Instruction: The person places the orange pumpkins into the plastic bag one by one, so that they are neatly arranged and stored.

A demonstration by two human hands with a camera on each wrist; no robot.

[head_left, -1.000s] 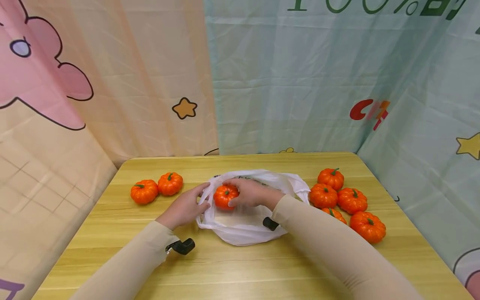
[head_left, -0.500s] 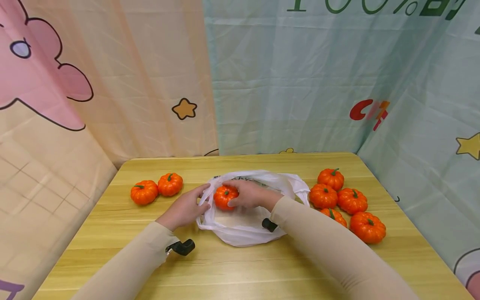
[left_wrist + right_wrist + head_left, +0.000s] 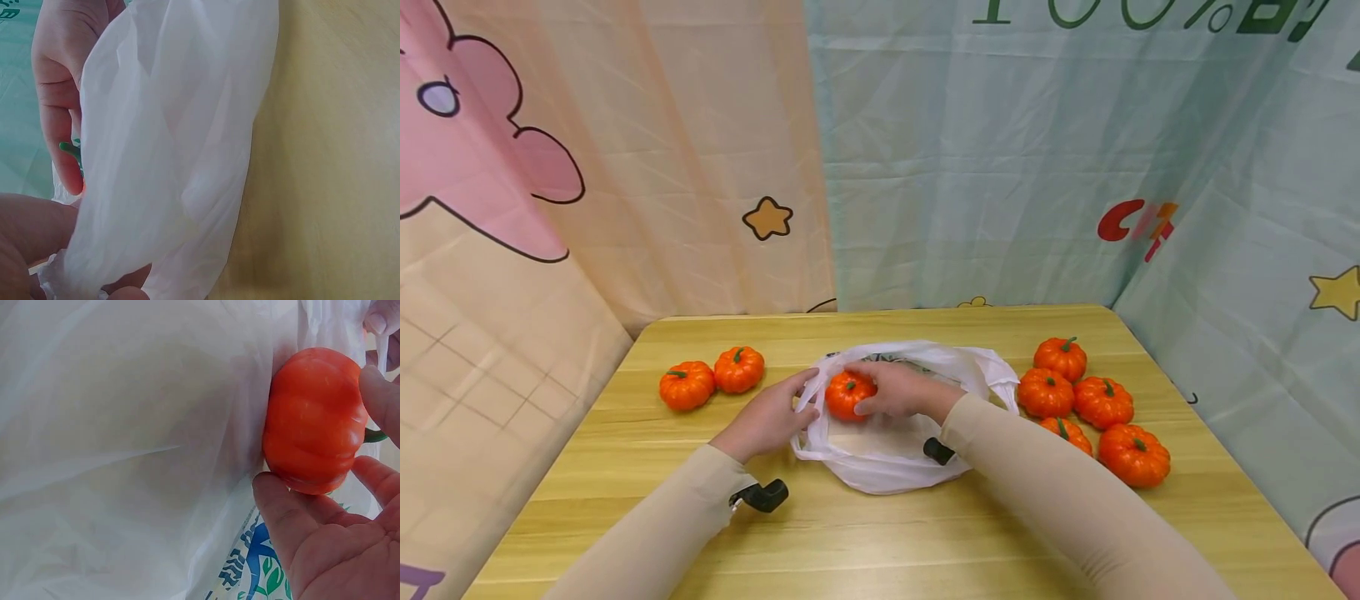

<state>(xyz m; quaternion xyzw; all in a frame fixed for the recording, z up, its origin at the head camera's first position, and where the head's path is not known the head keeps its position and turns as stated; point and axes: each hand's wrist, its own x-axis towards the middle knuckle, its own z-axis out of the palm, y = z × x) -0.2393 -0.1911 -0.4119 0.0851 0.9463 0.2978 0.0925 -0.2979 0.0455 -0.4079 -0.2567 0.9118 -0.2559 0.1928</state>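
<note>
A white plastic bag (image 3: pixel 883 477) lies with its mouth spread in the middle of the table. My left hand (image 3: pixel 769 418) holds the bag's left rim, fingers on the far part and thumb on the near part. Inside the bag my right hand (image 3: pixel 901 390) grips a small orange pumpkin (image 3: pixel 846 400) with a green stem, near the left rim. In the right wrist view, thumb and fingers span the pumpkin (image 3: pixel 315 419) from opposite sides. The bag wall (image 3: pixel 169 131) hides most of that pumpkin in the left wrist view.
Two pumpkins (image 3: pixel 739 370) sit at the back left of the wooden table (image 3: pixel 820 542). Several more pumpkins (image 3: pixel 1103 402) cluster to the right of the bag, one partly hidden by the right sleeve (image 3: pixel 1067 492). Printed curtains (image 3: pixel 970 183) stand behind and along both sides.
</note>
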